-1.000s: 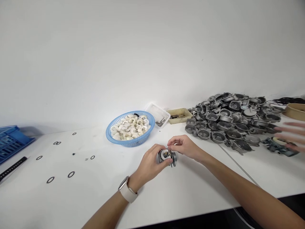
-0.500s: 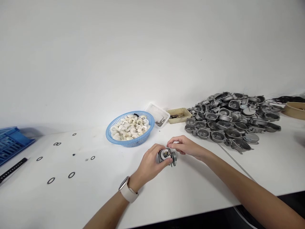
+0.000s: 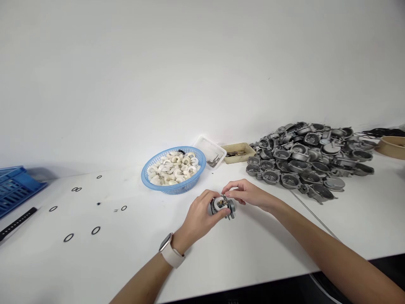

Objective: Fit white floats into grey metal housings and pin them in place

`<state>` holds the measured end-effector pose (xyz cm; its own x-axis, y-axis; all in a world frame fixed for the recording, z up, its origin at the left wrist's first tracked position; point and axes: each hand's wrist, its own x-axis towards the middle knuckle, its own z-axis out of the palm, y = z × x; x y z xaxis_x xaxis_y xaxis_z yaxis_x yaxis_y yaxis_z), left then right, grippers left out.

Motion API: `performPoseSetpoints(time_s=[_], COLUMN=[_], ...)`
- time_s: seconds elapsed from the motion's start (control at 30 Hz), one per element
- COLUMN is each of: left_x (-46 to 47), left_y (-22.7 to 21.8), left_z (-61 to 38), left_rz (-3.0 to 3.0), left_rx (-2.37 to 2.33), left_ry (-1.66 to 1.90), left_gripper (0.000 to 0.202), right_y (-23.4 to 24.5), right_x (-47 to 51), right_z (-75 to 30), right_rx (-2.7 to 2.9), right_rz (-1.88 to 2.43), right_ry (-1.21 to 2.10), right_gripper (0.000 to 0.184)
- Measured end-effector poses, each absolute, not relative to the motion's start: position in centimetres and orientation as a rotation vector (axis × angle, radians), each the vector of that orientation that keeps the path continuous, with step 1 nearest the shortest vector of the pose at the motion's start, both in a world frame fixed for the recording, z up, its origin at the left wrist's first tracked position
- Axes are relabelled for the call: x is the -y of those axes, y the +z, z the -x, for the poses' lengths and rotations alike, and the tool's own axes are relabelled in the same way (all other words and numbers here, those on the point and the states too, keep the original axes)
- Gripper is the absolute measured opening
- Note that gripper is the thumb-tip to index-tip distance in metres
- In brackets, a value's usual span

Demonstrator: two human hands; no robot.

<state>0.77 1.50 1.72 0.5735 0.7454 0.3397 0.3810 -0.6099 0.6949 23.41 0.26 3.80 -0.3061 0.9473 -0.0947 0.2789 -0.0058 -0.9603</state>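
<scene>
My left hand (image 3: 199,215), a pale watch on its wrist, is wrapped round a small grey metal carburettor body (image 3: 221,206) that rests on the white table (image 3: 253,249). My right hand (image 3: 247,194) is pinched at the top right of the same part, fingers pressed together on it. Whether a small piece sits between those fingertips cannot be made out.
A blue basket (image 3: 173,187) of white ring-shaped parts stands just behind the hands. A white tray (image 3: 209,152) and a beige tray (image 3: 238,153) lie beyond. A heap of grey metal bowls (image 3: 306,160) fills the right. Black O-rings (image 3: 95,230) lie scattered left, near a blue crate (image 3: 15,188).
Another person's blurred hand and the part under it at the far right edge have gone from view. My two hands stay on the carburettor body, barely shifted.
</scene>
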Motion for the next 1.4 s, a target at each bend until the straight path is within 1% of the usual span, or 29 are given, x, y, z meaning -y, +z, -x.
performPoseSetpoints(time_s=[0.1,0.2,0.27,0.33,0.63,0.9,0.97,1.0,1.1,1.13,1.17,1.2,1.3,1.33,1.4], left_x=[-1.4,-1.4,-1.4,-1.5,-1.5,-1.4,-1.4,-1.3,-1.2,-1.3,-1.4,-1.5,-2.0,-2.1,-2.2], left_y=[1.9,1.9,1.8,1.7,1.8,1.8,1.8,1.9,2.1,2.2,2.2,2.2,2.0,1.9,1.8], left_z=[-0.7,-0.6,-0.6,-0.6,-0.6,-0.6,-0.6,-0.6,-0.5,-0.4,-0.3,-0.1,0.3,0.4,0.5], left_rz=[-2.236,-2.245,-2.254,-2.258,-2.279,-2.279,-2.286,-2.293,-2.29,-2.273,-2.248,-2.221,-2.165,-2.152,-2.13], left_rx=[-0.899,-0.899,-0.904,-0.906,-0.887,-0.893,-0.891,-0.896,-0.924,-0.925,-0.921,-0.909,-0.861,-0.847,-0.829], left_ry=[0.847,0.852,0.849,0.845,0.843,0.846,0.847,0.848,0.857,0.874,0.9,0.935,1.052,1.086,1.129], left_gripper=[0.028,0.031,0.033,0.034,0.031,0.031,0.031,0.033,0.036,0.037,0.037,0.038,0.041,0.04,0.039], right_y=[4.1,4.2,4.0,3.8,3.4,3.5,3.8,3.9,4.1,4.1,4.0,3.9,3.4,3.3,3.1], right_x=[-0.1,0.0,-0.1,-0.2,-0.3,-0.3,-0.2,-0.1,0.4,0.6,0.7,0.8,1.2,1.4,1.7], right_z=[-23.4,-23.7,-24.0,-24.3,-24.2,-24.3,-24.4,-24.5,-24.3,-24.0,-23.6,-23.0,-21.3,-21.0,-21.0], right_rx=[1.7,1.747,1.791,1.851,1.933,1.948,1.957,1.965,2.026,2.048,2.067,2.082,2.11,2.117,2.117], right_rz=[1.216,1.151,1.155,1.164,1.156,1.175,1.203,1.222,1.221,1.186,1.144,1.105,1.092,1.122,1.19], right_ry=[1.366,1.376,1.355,1.308,1.161,1.178,1.171,1.167,1.184,1.183,1.164,1.12,0.89,0.819,0.723], right_gripper=[0.032,0.036,0.037,0.034,0.026,0.027,0.032,0.04,0.071,0.078,0.08,0.077,0.061,0.059,0.06])
